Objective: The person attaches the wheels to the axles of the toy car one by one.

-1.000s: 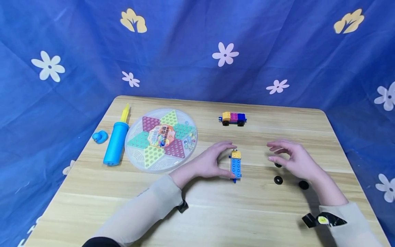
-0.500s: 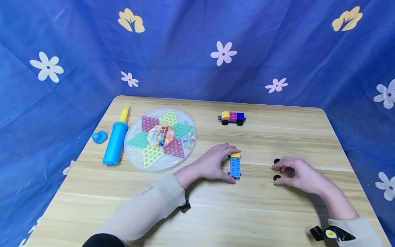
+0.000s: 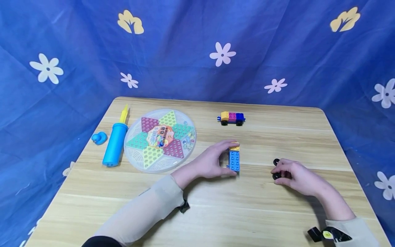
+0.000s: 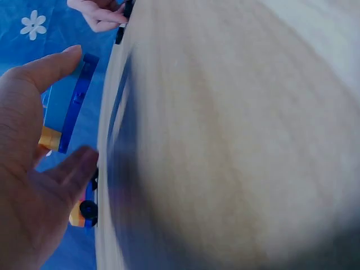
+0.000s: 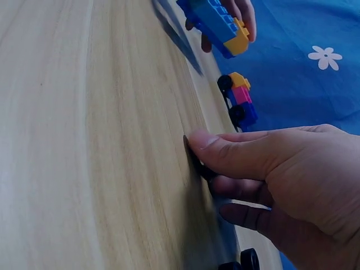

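Observation:
A toy-car body of blue and yellow bricks (image 3: pixel 234 160) is held lengthwise between the thumb and fingers of my left hand (image 3: pixel 210 160). It is raised over the table, its shadow lying apart from it in the right wrist view. The dark blue base (image 4: pixel 77 101) faces the left wrist camera and shows no wheels. My right hand (image 3: pixel 300 176) pinches a small black wheel (image 5: pixel 197 162) between thumb and fingertips, tilted close over the wood. Another black wheel (image 3: pixel 276 162) lies just beyond those fingers, and more wheels (image 5: pixel 249 260) show below the hand in the right wrist view.
Behind the hands stands a finished brick car (image 3: pixel 232 118) in yellow, pink and dark blue on black wheels. At left lie a round Chinese checkers board (image 3: pixel 139 161), a blue hand pump (image 3: pixel 115 144) with yellow nozzle, and a blue rubber duck (image 3: pixel 99 138). A blue curtain (image 3: pixel 185 51) hangs behind.
My left hand has gripped the brick body by its ends and lifted it from the table. My right hand has come down and taken a black wheel between its fingertips.

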`<action>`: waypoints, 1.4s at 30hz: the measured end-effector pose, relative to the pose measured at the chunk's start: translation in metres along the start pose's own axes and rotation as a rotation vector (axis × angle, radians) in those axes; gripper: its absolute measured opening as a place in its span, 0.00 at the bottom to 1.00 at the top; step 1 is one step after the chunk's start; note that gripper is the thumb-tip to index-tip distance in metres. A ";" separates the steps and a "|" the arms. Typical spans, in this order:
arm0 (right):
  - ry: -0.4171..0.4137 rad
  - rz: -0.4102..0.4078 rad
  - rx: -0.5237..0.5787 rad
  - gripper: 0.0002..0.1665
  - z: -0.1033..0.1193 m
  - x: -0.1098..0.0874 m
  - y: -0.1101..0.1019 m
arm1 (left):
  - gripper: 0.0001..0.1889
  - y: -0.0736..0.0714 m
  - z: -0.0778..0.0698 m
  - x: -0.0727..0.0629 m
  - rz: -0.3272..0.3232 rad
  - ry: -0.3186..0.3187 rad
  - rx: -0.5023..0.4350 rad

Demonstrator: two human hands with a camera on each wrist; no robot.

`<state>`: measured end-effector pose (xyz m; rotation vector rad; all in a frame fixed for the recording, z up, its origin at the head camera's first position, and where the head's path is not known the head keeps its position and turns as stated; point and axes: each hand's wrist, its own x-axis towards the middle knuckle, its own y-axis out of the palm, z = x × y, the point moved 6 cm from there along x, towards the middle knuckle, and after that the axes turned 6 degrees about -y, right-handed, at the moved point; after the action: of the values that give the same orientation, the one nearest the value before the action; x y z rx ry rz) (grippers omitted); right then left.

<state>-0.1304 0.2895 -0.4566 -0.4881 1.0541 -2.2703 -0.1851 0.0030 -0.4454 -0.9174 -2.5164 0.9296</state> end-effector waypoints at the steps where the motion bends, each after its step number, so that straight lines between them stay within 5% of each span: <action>1: -0.008 -0.010 -0.002 0.13 0.001 0.000 0.000 | 0.50 -0.001 -0.001 0.000 -0.003 0.004 -0.041; 9: -0.057 -0.097 0.062 0.14 0.013 0.008 -0.012 | 0.51 -0.010 -0.006 -0.002 -0.031 0.029 -0.305; 25: -0.166 -0.263 0.236 0.23 0.053 0.045 -0.033 | 0.49 -0.036 -0.021 -0.009 -0.172 0.120 -0.388; 33: -0.192 -0.326 0.346 0.23 0.066 0.065 -0.035 | 0.46 -0.050 -0.036 -0.013 -0.185 0.165 -0.442; 42: -0.290 -0.374 0.551 0.24 0.082 0.079 -0.035 | 0.41 -0.063 -0.057 -0.019 -0.177 0.292 -0.528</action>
<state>-0.1587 0.2107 -0.3717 -0.7892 0.1811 -2.5696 -0.1732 -0.0194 -0.3621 -0.8693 -2.5616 0.0591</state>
